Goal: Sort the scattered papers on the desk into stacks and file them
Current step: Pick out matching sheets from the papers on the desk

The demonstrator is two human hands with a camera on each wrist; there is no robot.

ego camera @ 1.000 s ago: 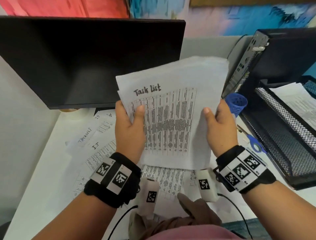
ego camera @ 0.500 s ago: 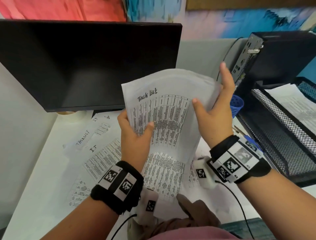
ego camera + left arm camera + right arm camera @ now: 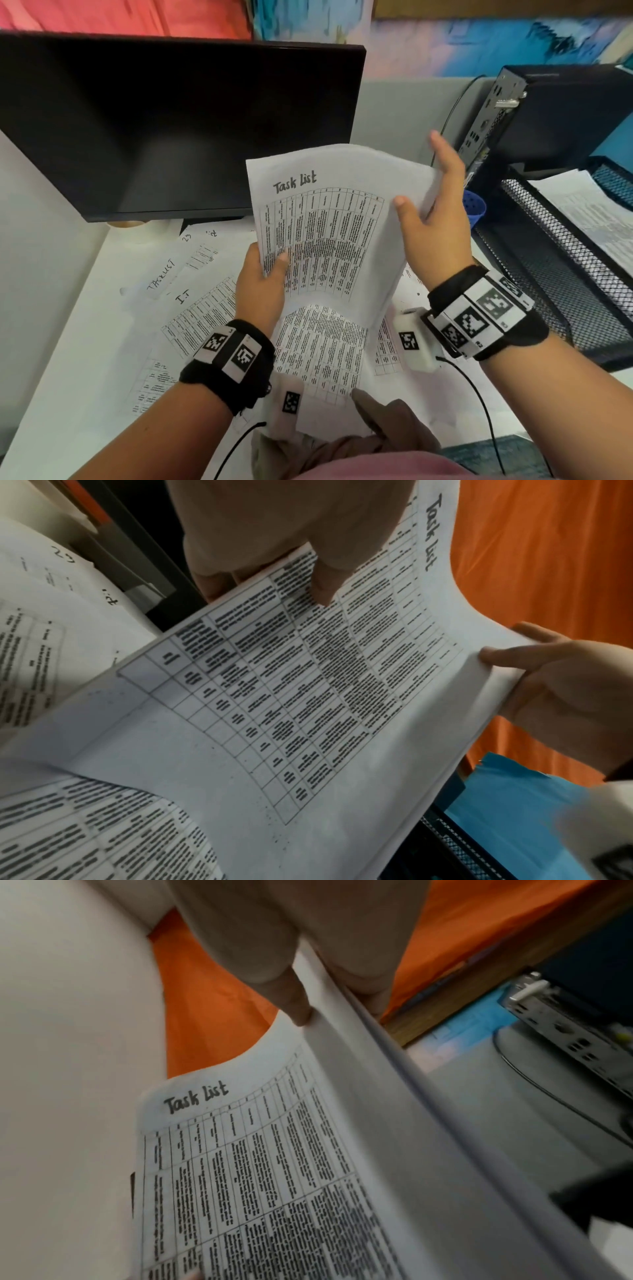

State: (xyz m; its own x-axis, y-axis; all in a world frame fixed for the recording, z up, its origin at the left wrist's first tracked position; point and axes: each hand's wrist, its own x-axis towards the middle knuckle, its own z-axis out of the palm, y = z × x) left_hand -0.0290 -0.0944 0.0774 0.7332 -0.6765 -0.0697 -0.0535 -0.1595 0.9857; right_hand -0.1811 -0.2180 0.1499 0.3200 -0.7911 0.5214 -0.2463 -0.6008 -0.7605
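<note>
I hold a stack of printed sheets headed "Task List" (image 3: 329, 233) upright above the desk, bowed toward me. My left hand (image 3: 262, 284) grips its lower left edge, thumb on the front and fingers behind. My right hand (image 3: 435, 222) pinches the right edge, thumb on the front and straight fingers behind. The left wrist view shows the stack (image 3: 308, 696) between the left hand (image 3: 274, 528) and the right hand (image 3: 565, 685). The right wrist view shows the thumb of the right hand (image 3: 308, 934) on the top sheet (image 3: 257, 1164). More printed sheets (image 3: 191, 308) lie scattered on the desk underneath.
A black mesh tray (image 3: 561, 274) at the right holds papers (image 3: 589, 212). A dark monitor (image 3: 171, 130) stands at the back left, a computer case (image 3: 548, 113) at the back right. A blue cup (image 3: 474, 205) sits beside the tray, a tape roll (image 3: 133, 229) under the monitor.
My right hand slid up the stack's right edge and its fingers straightened behind the sheets. The stack bowed and shifted slightly right. The left hand kept its grip.
</note>
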